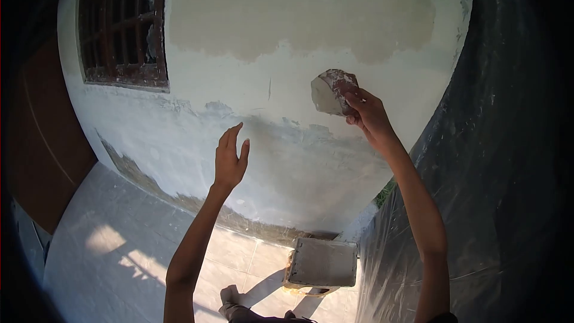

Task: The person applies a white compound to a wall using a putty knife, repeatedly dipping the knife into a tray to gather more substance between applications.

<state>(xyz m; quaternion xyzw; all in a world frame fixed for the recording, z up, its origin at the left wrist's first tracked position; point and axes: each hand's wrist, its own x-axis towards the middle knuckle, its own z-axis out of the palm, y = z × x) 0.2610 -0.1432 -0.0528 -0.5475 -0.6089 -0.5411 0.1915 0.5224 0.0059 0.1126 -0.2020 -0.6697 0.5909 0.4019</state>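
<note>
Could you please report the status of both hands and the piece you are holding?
Left hand empty, open, facing wall. Right hand gripping smeared flat piece; wall contact unclear. Box-like stand low by wall's foot, clear of both hands.

Hands: two, comprising one left hand (229, 158) and one right hand (369, 115). Forearms: two. Flat, irregular piece (327, 93), held: one. Walls (239, 93), pale: one. Larger darker patches (311, 9), upper wall: one. Windows (122, 27), barred: one; panes too dark to count. Box-like stands (323, 262), grey-topped: one. Plastic sheets (472, 203), right side: one. Brown panels (45, 137), left side: one. Feet (229, 295): at least one.
</note>
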